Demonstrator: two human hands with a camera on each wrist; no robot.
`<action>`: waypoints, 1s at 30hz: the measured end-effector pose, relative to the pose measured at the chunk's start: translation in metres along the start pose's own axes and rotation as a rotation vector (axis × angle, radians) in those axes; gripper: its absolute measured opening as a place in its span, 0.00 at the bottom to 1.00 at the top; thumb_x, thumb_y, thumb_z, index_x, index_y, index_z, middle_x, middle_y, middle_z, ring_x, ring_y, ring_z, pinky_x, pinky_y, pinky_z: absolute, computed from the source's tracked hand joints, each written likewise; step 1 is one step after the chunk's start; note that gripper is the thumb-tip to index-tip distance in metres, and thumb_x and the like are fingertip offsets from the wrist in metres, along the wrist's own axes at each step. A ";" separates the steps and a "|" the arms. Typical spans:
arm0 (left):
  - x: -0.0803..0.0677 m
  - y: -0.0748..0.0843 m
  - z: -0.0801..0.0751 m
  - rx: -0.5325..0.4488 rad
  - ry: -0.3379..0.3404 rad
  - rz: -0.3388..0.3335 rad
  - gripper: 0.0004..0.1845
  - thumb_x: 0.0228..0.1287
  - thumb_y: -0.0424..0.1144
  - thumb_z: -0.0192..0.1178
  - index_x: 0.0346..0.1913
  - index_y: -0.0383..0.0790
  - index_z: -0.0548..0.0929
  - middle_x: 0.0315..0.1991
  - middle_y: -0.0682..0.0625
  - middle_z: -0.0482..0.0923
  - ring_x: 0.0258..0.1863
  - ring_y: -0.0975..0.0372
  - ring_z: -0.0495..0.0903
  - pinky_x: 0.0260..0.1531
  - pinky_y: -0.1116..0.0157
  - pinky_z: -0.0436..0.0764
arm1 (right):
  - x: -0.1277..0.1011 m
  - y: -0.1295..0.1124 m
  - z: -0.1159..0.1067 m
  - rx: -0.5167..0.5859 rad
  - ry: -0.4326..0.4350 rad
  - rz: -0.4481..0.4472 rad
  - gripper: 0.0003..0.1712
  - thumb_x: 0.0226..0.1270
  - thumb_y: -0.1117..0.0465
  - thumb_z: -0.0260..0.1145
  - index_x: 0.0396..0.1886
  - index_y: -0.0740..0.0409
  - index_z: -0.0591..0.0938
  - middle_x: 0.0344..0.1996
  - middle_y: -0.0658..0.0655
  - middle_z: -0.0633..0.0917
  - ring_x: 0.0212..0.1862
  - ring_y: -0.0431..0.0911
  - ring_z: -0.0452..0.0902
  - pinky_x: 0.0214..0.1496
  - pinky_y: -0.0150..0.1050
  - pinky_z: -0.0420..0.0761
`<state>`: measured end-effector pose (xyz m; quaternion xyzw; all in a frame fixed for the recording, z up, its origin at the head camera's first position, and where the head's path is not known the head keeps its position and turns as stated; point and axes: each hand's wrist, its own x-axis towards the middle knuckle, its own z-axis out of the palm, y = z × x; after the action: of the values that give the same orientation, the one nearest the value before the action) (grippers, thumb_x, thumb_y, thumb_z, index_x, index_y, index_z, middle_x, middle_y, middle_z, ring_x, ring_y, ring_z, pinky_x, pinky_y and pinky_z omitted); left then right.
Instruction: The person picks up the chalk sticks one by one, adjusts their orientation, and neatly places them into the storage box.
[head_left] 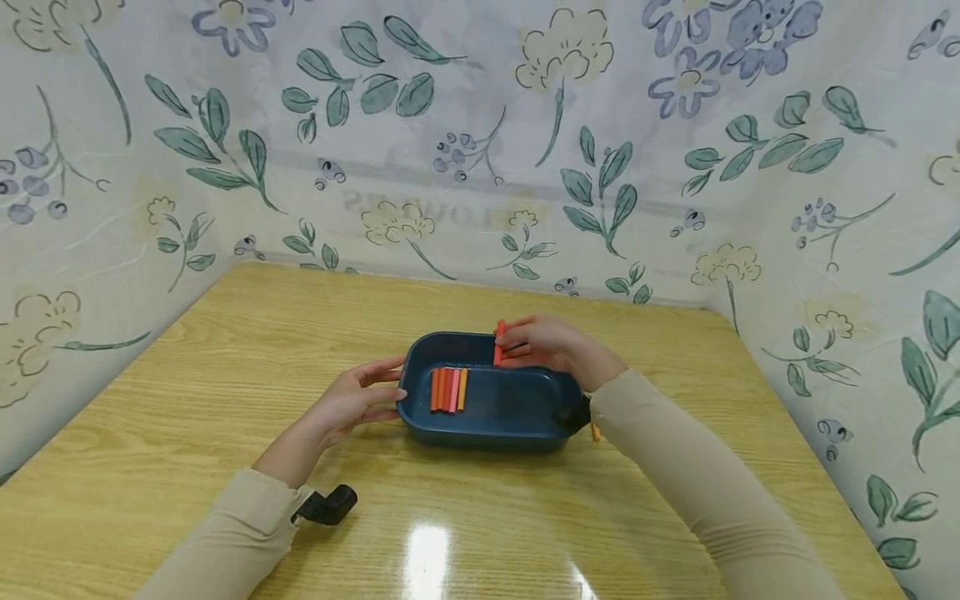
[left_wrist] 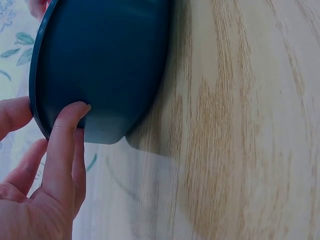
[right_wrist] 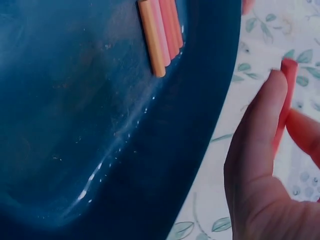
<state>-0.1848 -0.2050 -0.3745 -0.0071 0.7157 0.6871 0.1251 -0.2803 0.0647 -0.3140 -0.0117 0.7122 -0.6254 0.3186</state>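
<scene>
Right hand (head_left: 551,344) pinches a red stick (head_left: 498,342) between thumb and fingers, holding it roughly upright over the far rim of a dark blue tray (head_left: 517,417); in the right wrist view the stick's (right_wrist: 286,95) tip shows just past the fingertips (right_wrist: 272,100), outside the tray's rim (right_wrist: 210,125). Left hand (head_left: 352,404) rests against the tray's left end, fingers straight, not curled round anything; the left wrist view shows a fingertip (left_wrist: 75,112) pressed to the tray's outer wall (left_wrist: 110,60), thumb at the rim. Inside the tray, toward its left side, a row of sticks (head_left: 448,389) lies flat, side by side and touching: orange, red, pink, and a yellow-orange one on the right. Tray sits near the middle of a light wooden table (head_left: 225,350). One small orange stick (head_left: 595,432) lies on the table just beside the tray's right end, partly hidden by the right sleeve. Floral cloth (head_left: 480,125) walls the table on three sides.
</scene>
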 end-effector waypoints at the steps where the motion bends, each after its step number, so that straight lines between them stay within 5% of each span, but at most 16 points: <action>1: 0.000 0.000 0.000 -0.002 -0.001 0.000 0.33 0.62 0.27 0.58 0.69 0.34 0.60 0.63 0.32 0.58 0.43 0.57 0.79 0.43 0.59 0.81 | 0.002 0.000 0.001 -0.001 -0.009 0.010 0.27 0.66 0.69 0.58 0.63 0.69 0.62 0.42 0.63 0.74 0.37 0.49 0.76 0.48 0.42 0.81; 7: -0.001 0.001 0.000 0.004 0.001 -0.003 0.33 0.62 0.28 0.58 0.69 0.34 0.59 0.63 0.32 0.58 0.43 0.57 0.79 0.43 0.59 0.81 | 0.016 0.000 0.003 -0.025 -0.060 0.077 0.26 0.66 0.70 0.58 0.62 0.71 0.63 0.41 0.64 0.75 0.38 0.50 0.77 0.54 0.48 0.76; 18: -0.002 0.001 0.000 -0.009 -0.007 0.001 0.33 0.61 0.27 0.58 0.69 0.33 0.59 0.63 0.31 0.58 0.45 0.54 0.79 0.43 0.59 0.81 | 0.039 0.015 0.014 -0.051 -0.112 0.243 0.20 0.66 0.72 0.57 0.57 0.74 0.71 0.40 0.64 0.76 0.38 0.51 0.75 0.46 0.42 0.81; 30: -0.001 0.002 0.001 -0.001 -0.001 -0.001 0.33 0.62 0.28 0.58 0.69 0.34 0.60 0.63 0.32 0.58 0.46 0.54 0.79 0.44 0.58 0.80 | 0.052 0.028 0.024 -0.101 -0.086 0.296 0.14 0.64 0.75 0.57 0.49 0.76 0.74 0.36 0.65 0.77 0.33 0.51 0.78 0.38 0.38 0.84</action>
<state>-0.1842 -0.2042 -0.3725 -0.0069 0.7151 0.6875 0.1258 -0.2995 0.0280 -0.3619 0.0510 0.7223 -0.5340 0.4365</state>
